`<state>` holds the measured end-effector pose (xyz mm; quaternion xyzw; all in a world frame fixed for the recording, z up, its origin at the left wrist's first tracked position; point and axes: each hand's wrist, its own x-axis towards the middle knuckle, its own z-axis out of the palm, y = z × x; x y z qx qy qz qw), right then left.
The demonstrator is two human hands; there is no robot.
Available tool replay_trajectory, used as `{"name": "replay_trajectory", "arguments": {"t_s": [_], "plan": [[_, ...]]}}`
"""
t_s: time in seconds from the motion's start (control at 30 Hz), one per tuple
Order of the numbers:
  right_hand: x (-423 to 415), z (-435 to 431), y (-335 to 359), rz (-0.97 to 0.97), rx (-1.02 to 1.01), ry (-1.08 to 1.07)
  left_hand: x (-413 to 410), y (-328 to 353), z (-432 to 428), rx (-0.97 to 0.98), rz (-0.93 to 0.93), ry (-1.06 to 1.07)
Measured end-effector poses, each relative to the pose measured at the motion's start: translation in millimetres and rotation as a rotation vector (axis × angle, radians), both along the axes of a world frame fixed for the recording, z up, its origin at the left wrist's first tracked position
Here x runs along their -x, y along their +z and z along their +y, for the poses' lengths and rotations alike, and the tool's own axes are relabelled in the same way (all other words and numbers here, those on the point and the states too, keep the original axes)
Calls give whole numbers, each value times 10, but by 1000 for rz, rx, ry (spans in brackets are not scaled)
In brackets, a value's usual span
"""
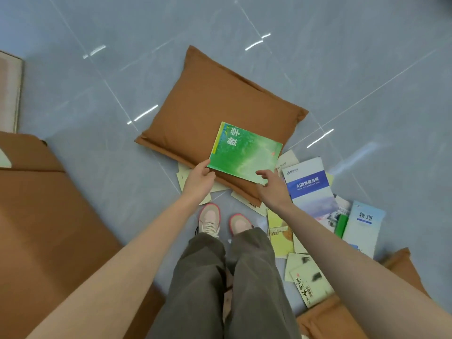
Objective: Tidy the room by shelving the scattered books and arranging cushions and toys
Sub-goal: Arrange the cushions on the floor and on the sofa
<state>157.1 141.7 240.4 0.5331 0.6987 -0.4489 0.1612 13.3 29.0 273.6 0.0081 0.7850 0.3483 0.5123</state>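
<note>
Green book (244, 150) lies flat on the brown cushion (215, 99), which rests on the grey tiled floor (97, 94). Left hand (199, 176) pinches its near left corner. Right hand (270, 183), fingers loosely extended, is at the near right corner; contact cannot be confirmed. Scattered books (310, 192) lie on the floor to the cushion's right.

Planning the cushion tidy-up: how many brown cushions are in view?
2 cushions for sure: the centre cushion under the green book, the lower-right cushion. The brown mass at left may be more.
</note>
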Motion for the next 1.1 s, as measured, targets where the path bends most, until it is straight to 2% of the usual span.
{"name": "replay_trajectory", "arguments": {"t_s": [0.2,0.5,0.63,0.73,0.8,1.0,1.1], "plan": [[67,30,-1171,-65,-71,227,171,-1180,154,36,47,33],[213,195,-2673,-106,-181,489,322,-2896,463,103,207,-124],[220,239,-3219,-190,-225,603,359,-3525,468,148,277,-200],[182,240,-3407,-247,-284,679,381,-3708,445,208,396,-193],[148,241,-3481,-249,-319,714,363,-3732,433,147,419,-179],[-38,302,-3478,-286,-414,764,218,-3672,469,21,342,-163],[-309,309,-3395,-349,-426,705,55,-3621,584,-10,280,-266]]}}
